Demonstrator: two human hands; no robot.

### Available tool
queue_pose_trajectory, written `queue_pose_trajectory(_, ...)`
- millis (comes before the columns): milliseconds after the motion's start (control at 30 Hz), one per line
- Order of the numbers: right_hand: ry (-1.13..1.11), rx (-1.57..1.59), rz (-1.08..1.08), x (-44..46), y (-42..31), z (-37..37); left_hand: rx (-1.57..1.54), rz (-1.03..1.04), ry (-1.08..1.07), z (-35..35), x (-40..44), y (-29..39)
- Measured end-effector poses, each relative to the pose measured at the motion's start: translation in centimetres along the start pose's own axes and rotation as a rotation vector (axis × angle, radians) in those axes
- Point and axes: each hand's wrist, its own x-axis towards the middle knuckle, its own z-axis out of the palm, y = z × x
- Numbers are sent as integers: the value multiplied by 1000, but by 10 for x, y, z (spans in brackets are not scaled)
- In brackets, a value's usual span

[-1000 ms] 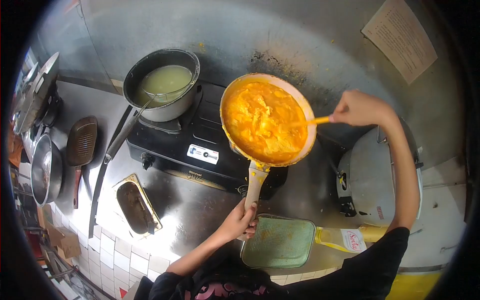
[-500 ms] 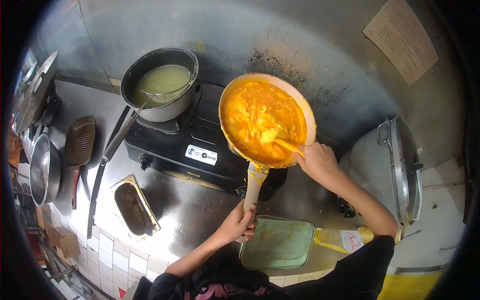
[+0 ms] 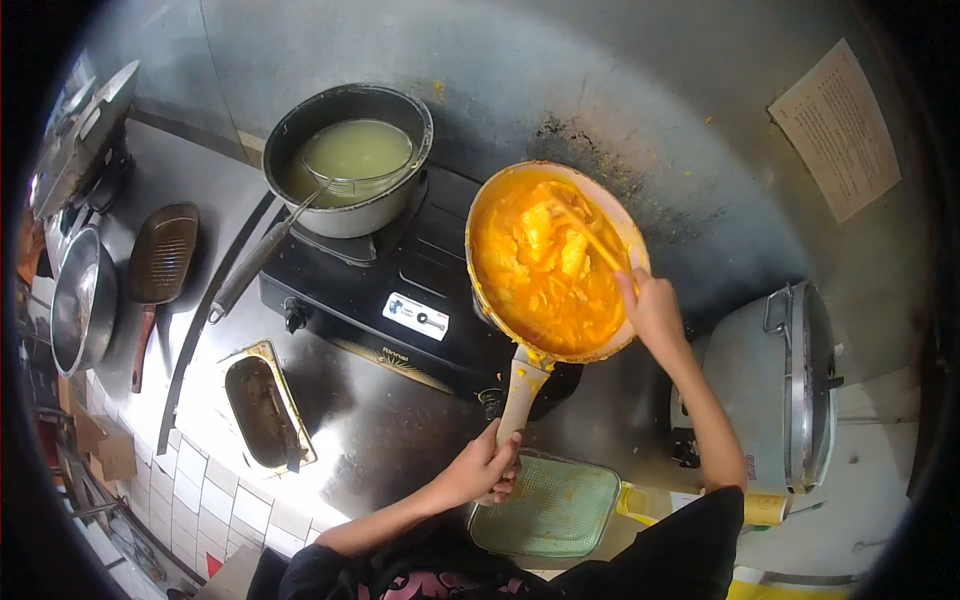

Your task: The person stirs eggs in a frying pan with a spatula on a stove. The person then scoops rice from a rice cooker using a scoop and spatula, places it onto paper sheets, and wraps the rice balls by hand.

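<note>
My left hand (image 3: 482, 470) is wrapped round the pale handle of a frying pan (image 3: 520, 395), which sits tilted over the right side of the stove. Soft orange-yellow scrambled egg (image 3: 535, 300) fills the pan, partly runny, with lighter curds in the middle. In my right hand (image 3: 656, 312), at the pan's right rim, is the handle of an egg-coated spatula (image 3: 598, 243); its head is buried in the egg. Egg smears the pan's rim and the base of its handle.
A black gas stove (image 3: 350, 305) also carries a pot (image 3: 350, 222) of cloudy liquid with a strainer (image 3: 250, 270) in it. Nearby are a metal tray (image 3: 262, 410), a green mesh-lined basket (image 3: 555, 505), an oil bottle (image 3: 650, 500), a large lidded pot (image 3: 745, 380) and a grill pan (image 3: 165, 255).
The spatula has moved up and across the pan with my right hand, turning the egg over. My left hand keeps the pan handle. The whole view has shifted slightly.
</note>
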Motion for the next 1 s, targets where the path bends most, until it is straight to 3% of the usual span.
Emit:
queue_pose_trajectory(133, 1, 271, 82, 11, 32, -17, 0, 16, -14, -3, 3, -7)
queue_pose_trajectory(167, -129, 314, 261, 14, 35, -28, 3, 15, -19, -4, 3, -9)
queue_pose_trajectory(267, -222, 285, 289, 12, 47, -48, -3, 18, -17, -4, 3, -9)
queue_pose_trajectory(333, -93, 213, 164, 2, 44, -53, 4, 28, -12, -3, 2, -7)
queue_pose_trajectory(400, -79, -204, 143, -4, 20, -69, 6, 30, -9, -2, 1, -5)
queue_pose_trajectory(533, -99, -321, 56, -5, 21, -41, -34, 10, -10, 0, 1, -2)
queue_pose_trajectory(667, -117, -136, 10, 3, 23, -29, -3, 18, -9, -1, 1, -3)
queue_pose_trajectory(733, -92, 166, 86, 6, 39, -11, -11, 11, -5, 0, 1, -1)
queue_pose_trajectory(1000, -41, 556, 172, 9, 54, 18, 1, 13, -12, 1, 0, 1)
